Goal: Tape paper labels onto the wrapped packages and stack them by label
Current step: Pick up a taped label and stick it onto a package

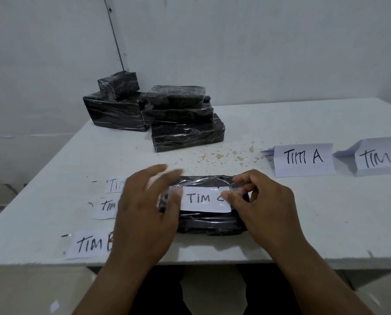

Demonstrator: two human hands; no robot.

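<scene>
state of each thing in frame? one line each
Near package: flat on table, label on top.
TIM C label: on package, partly taped.
Left hand: open, blurred, over package's left end.
Right hand: pinching label's right edge.
Far packages: stacked, no labels showing.
Loose labels: flat, unused.
Folded signs: standing.

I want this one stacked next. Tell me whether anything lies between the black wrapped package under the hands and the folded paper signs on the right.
Nothing visible does. The black plastic-wrapped package bearing the white paper label lies near the front edge; the table between it and the folded white TIM A sign and TIM B sign is bare.
</scene>
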